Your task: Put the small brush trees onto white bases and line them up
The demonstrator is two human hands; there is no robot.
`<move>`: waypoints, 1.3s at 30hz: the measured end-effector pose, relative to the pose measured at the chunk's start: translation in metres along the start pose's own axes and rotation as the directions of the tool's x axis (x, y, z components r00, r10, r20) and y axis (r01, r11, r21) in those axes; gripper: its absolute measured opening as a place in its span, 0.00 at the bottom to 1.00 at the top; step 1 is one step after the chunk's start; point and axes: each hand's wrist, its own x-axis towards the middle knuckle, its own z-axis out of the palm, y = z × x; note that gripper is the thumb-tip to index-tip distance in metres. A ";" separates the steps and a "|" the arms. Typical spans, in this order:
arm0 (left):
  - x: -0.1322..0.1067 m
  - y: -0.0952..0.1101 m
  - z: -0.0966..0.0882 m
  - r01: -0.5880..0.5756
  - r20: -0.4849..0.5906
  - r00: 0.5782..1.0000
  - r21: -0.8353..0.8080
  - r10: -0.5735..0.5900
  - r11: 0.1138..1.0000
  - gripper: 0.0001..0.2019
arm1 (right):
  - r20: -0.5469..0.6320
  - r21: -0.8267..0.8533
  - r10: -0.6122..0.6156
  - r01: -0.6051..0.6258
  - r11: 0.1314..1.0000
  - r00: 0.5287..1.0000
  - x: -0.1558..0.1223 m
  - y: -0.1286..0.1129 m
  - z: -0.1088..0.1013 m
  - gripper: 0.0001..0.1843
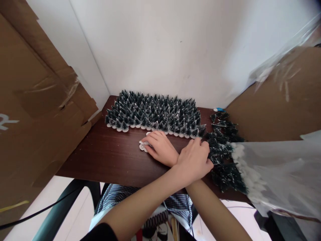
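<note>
My arms are crossed over a dark wooden table (110,157). My left hand (194,160) reaches to the right, with its fingers curled at the edge of a loose pile of miniature frosted trees (223,157). What those fingers grip is hidden. My right hand (160,147) lies to the left, fingers stretched flat over a few small white discs (142,146). Just behind both hands, a dense block of upright miniature trees on white bases (154,113) stands against the wall.
Cardboard sheets (37,110) lean along the left. A brown box (276,100) and a clear plastic bag (281,170) holding white pieces lie on the right. A small blue-capped item (218,109) sits by the wall. A chair arm (67,204) and a cable show below.
</note>
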 end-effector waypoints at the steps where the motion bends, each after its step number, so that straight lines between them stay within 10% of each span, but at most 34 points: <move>1: 0.000 0.000 0.000 -0.001 0.002 1.000 -0.020 0.001 1.000 0.08 | 0.002 -0.002 0.000 0.000 1.000 1.000 0.000 0.000 0.000 0.07; 39: 0.000 -0.001 0.003 -0.064 0.093 0.994 0.049 0.059 0.997 0.14 | 0.017 -0.005 0.022 -0.022 1.000 1.000 0.000 -0.003 -0.003 0.08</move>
